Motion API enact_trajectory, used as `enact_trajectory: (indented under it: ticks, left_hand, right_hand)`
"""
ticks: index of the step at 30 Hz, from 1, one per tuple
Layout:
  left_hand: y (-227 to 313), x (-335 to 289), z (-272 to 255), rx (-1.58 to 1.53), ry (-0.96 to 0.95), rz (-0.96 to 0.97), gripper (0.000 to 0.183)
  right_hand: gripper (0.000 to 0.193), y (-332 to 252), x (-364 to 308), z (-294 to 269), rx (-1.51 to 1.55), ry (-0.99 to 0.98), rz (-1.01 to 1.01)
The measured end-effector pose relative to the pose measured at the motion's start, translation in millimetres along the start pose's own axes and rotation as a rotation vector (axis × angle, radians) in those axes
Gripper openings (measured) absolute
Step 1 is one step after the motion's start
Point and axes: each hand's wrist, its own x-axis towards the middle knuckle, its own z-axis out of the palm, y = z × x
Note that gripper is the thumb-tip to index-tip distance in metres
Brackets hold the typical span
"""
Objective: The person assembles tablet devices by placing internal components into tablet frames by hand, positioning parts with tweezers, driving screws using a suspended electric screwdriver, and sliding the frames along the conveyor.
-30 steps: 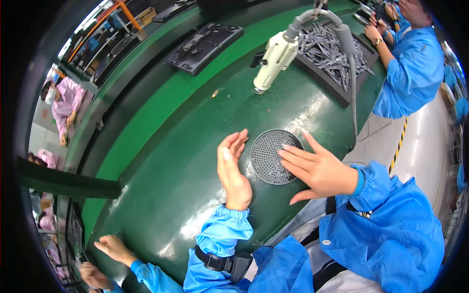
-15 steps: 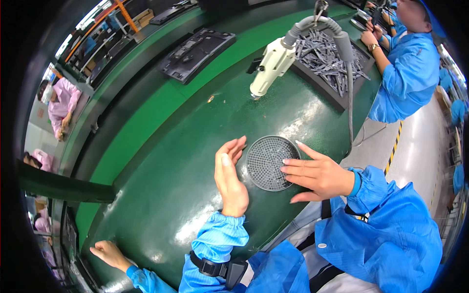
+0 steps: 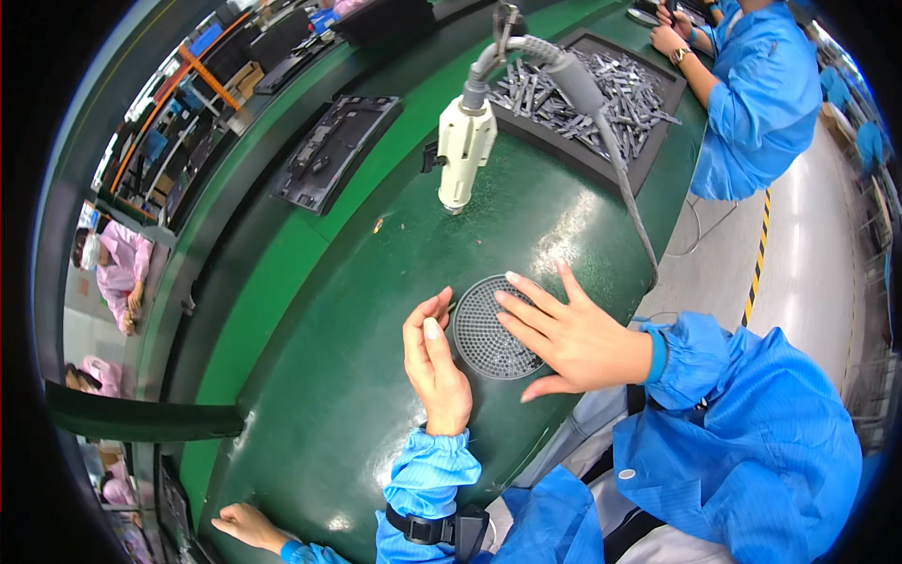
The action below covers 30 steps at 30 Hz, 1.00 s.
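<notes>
A round grey dish [image 3: 477,343] with a grid of small holes lies flat on the green table. My right hand [image 3: 583,343] is stretched over its right side, fingers spread and palm down, so part of the dish is hidden. Along the dish's left edge stands my left hand [image 3: 437,376], cupped, with the thumb apart from the curved fingers. I see nothing held in it. Beyond the dish, a cream electric screwdriver [image 3: 467,155] hangs nose down from a grey hose.
A black tray [image 3: 653,179] heaped with dark narrow parts sits at the back right, near a co-worker [image 3: 761,103] in blue. Farther left lies a black panel [image 3: 338,150]. Another person's hand [image 3: 246,524] rests at the lower left. A dark green bar [image 3: 141,414] juts in from the left.
My right hand has slid farther over the dish, its fingers spreading wider. My left hand stays beside the dish. The whole view has shifted, with the background moving left.
</notes>
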Motion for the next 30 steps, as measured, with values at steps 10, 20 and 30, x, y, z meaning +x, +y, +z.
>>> enact_trajectory:
  ticks: [10,20,30]
  left_hand:
    - [-1.6,-1.6,-1.5,-0.015,-0.010,0.000,0.032]
    - [-1.2,-3.4,-1.0,-0.067,0.007,-0.021,0.031]
    - [-0.6,-2.7,-3.9,0.004,-0.047,-0.025,0.029]
  right_hand:
    - [0.082,-1.3,-5.1,-3.8,-0.015,0.037,0.091]
    - [0.065,6.4,25.8,8.5,0.054,0.027,0.020]
    - [0.058,5.1,-19.1,-11.1,0.078,0.025,0.095]
